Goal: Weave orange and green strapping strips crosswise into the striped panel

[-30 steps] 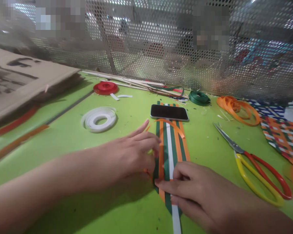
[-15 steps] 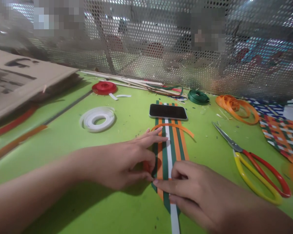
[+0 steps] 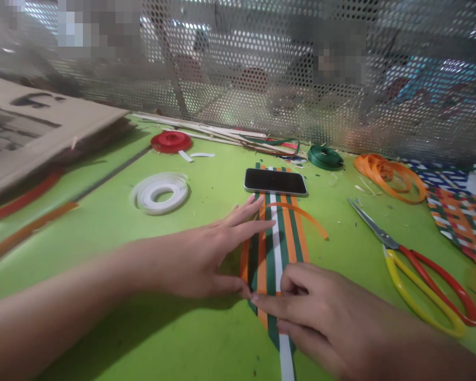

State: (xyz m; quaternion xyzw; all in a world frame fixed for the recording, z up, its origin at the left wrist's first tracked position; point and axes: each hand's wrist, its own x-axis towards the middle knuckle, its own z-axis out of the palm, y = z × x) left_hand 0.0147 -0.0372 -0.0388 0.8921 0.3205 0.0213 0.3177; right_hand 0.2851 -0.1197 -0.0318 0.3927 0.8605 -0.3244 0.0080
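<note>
Several green, orange and white strips (image 3: 277, 248) run toward the far edge of the table (image 3: 333, 227). The left hand (image 3: 202, 256) spreads its fingers apart over them; the right hand (image 3: 329, 312) touches them, pointer and thumb apart.

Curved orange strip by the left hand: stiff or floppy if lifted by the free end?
The orange strip looks bendy but springy rather than limp: it holds a smooth arc beyond the fingers of the left hand. Probably very light, being thin and narrow. It may curl when lifted; the similar-looking orange coil lies in loose loops.
</note>
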